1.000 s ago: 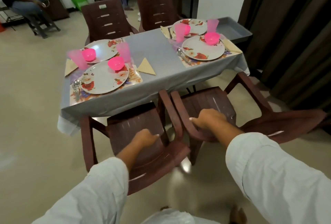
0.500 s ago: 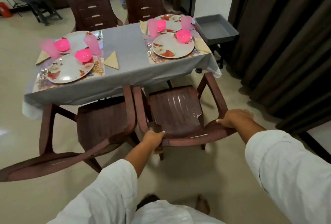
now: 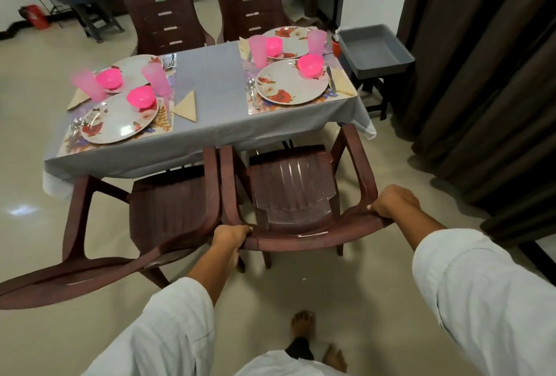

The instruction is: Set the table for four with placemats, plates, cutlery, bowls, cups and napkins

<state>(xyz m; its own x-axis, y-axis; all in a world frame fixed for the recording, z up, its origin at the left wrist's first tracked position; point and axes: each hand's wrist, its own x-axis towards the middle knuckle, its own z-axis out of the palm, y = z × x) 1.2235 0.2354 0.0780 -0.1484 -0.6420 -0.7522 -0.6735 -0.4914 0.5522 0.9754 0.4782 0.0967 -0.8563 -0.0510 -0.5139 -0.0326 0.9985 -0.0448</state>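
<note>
We have both hands on the top of the right chair's back: the left hand curls round its left corner and the right hand round its right end, each gripping it. The worktop already carries four settings, two at the left and two at the right: mats, plates, pink bowls, cups, napkins and cutlery. We judge that only squaring up the chairs remains. To do it well we should push evenly with both hands so the chair runs straight in. Its arms should pass under the hanging cloth without catching it, since a tug there could shift the near plates. We should also steer off the left chair, whose arm stands just beside ours. Our bare foot is near the chair's legs and wants minding. A second ago the left hand held the left chair and the right hand held this chair's left corner. Half a second ago both were already on this chair, much as now.
</note>
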